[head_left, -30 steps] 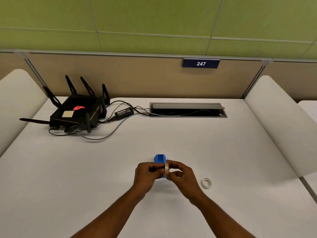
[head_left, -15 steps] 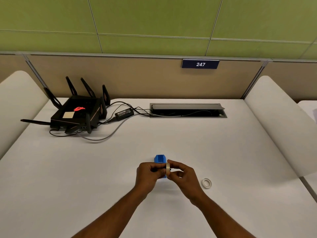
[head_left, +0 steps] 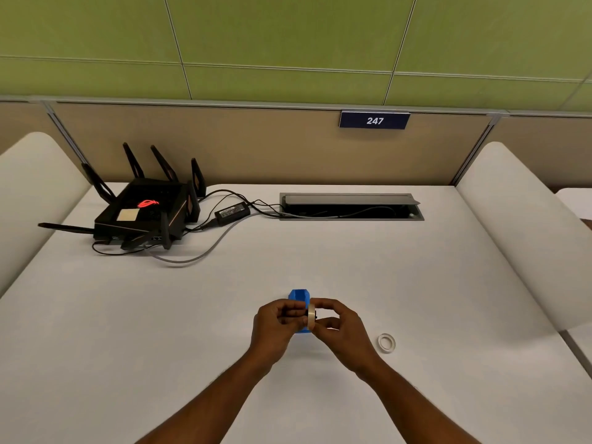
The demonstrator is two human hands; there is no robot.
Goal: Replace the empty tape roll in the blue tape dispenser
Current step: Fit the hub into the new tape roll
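Note:
The blue tape dispenser (head_left: 299,296) stands on the white table (head_left: 352,270), mostly hidden behind my hands. My right hand (head_left: 344,331) pinches a cream tape roll (head_left: 311,315), held on edge just in front of the dispenser. My left hand (head_left: 272,328) meets it from the left, its fingertips closed on a small black hub (head_left: 298,312) at the roll's centre. A black tip pokes out on the roll's right side. A thin white ring (head_left: 386,342), a second roll or core, lies flat on the table to the right of my right hand.
A black router (head_left: 144,213) with several antennas sits at the back left, with a power brick (head_left: 232,211) and cables running to an open cable tray (head_left: 350,206) at the back centre. Rounded white dividers flank the table on both sides.
Both hands stay almost in place above the dispenser. The fingers have shifted slightly on the roll, and a black tip now shows at the roll's right side.

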